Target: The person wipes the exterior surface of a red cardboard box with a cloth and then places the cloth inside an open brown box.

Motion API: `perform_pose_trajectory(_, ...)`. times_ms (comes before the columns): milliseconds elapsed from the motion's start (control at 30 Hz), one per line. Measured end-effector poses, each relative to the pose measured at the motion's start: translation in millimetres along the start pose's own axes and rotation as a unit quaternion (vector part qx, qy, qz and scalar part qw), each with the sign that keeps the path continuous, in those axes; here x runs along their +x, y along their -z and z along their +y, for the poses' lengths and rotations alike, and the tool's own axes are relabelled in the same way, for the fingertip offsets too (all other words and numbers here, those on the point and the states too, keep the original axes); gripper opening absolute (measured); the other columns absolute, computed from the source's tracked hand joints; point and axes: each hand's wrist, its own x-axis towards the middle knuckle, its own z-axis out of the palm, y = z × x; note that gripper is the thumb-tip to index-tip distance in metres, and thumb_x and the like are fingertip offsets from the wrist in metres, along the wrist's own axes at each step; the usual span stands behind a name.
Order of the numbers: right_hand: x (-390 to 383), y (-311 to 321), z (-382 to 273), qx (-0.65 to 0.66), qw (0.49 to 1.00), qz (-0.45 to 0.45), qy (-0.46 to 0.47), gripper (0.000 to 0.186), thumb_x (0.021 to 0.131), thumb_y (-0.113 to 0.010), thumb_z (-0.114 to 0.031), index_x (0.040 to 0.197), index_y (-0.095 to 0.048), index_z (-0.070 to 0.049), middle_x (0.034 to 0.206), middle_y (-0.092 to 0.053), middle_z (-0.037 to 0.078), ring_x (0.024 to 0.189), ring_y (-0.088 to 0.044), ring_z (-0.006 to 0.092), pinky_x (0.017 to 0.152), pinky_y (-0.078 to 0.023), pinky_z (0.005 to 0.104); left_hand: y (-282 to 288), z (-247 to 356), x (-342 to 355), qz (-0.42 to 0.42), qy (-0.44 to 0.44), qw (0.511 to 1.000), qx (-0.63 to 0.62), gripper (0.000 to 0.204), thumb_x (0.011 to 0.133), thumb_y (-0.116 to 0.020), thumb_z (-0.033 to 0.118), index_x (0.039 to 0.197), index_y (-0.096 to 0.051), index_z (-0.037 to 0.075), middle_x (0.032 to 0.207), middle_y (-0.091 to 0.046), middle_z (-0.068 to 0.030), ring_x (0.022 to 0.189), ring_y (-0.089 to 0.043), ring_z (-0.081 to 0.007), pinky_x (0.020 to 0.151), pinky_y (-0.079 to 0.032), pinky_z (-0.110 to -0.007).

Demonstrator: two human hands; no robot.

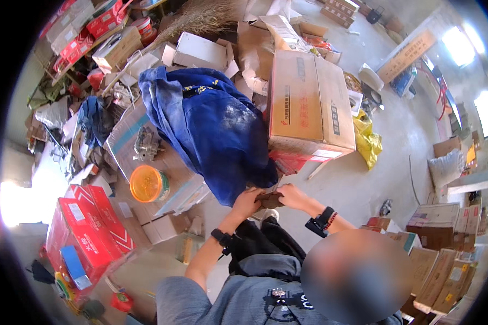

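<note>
My left hand point(246, 202) and my right hand point(291, 196) are close together in front of my body, both with curled fingers. Between them they grip a small, dark brown, crumpled piece point(269, 201); its kind does not show clearly. Just beyond my hands lies a blue work jacket point(217, 135) with pale dusty smears, heaped over the work surface. Its lower end hangs beside my left hand. A large brown cardboard box point(306, 103) stands past my right hand, next to the jacket.
An orange bucket point(147, 184) and a grey metal part point(146, 144) sit left of the jacket. Red cartons point(95, 227) stand at the left. A yellow bag point(367, 141) lies right of the big box. More cardboard boxes point(439, 276) are stacked at the lower right.
</note>
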Motion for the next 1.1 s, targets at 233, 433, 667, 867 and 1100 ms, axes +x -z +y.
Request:
perform_pose_trajectory(233,-14.5,29.0,-1.3,0.048,0.998,0.006,-0.039,0.031,0.077,-0.059,-0.02,0.105,-0.057,-0.005,0.093,-0.063,0.02,0.088,-0.06,0.0374,0.077,-0.047,0.0439,12.0,30.4,28.5,0.022,-0.047,0.998,0.036,0.027,0.071,-0.05,0.0,0.094,-0.064,0.006,0.093,-0.061,-0.0114,0.091,-0.055,-0.0316,0.081,-0.046,-0.04)
perform_pose_trajectory(433,-36.1,58.4,29.4,0.113,0.992,-0.039,0.027,0.045,0.073,-0.068,-0.032,0.107,-0.055,-0.006,0.094,-0.064,0.018,0.088,-0.061,0.0353,0.076,-0.048,0.0406,6.3,67.6,38.2,0.007,-0.034,0.999,0.038,0.027,0.071,-0.05,0.0,0.096,-0.062,0.002,0.093,-0.061,-0.0124,0.092,-0.055,-0.032,0.083,-0.045,-0.039)
perform_pose_trajectory(667,-74.6,94.4,117.8,0.136,0.978,-0.15,0.045,0.06,0.064,-0.073,-0.044,0.11,-0.057,-0.007,0.091,-0.065,0.017,0.087,-0.062,0.032,0.075,-0.048,0.039,-66.6,116.1,70.1,-0.022,0.041,0.999,-0.023,0.033,0.07,-0.053,0.0,0.103,-0.059,0.004,0.099,-0.061,-0.0148,0.095,-0.058,-0.0323,0.084,-0.045,-0.037)
perform_pose_trajectory(867,-126.1,101.1,231.1,0.06,0.976,-0.185,0.101,0.046,0.065,-0.074,-0.027,0.105,-0.063,-0.006,0.091,-0.065,0.015,0.085,-0.061,0.0342,0.074,-0.049,0.0397,-175.0,122.8,120.8,-0.21,0.15,0.963,-0.08,0.043,0.07,-0.059,0.007,0.113,-0.053,0.007,0.088,-0.062,-0.0155,0.082,-0.06,-0.0268,0.073,-0.047,-0.034)
perform_pose_trajectory(1100,-160.2,155.1,281.4,0.068,0.992,-0.076,0.075,0.034,0.067,-0.066,-0.013,0.1,-0.065,-0.009,0.089,-0.064,0.013,0.087,-0.059,0.0325,0.077,-0.048,0.039,-227.0,165.4,162.4,-0.175,0.271,0.924,-0.207,0.038,0.074,-0.064,0.006,0.111,-0.056,0.002,0.098,-0.063,-0.0085,0.083,-0.059,-0.0151,0.07,-0.048,-0.028)
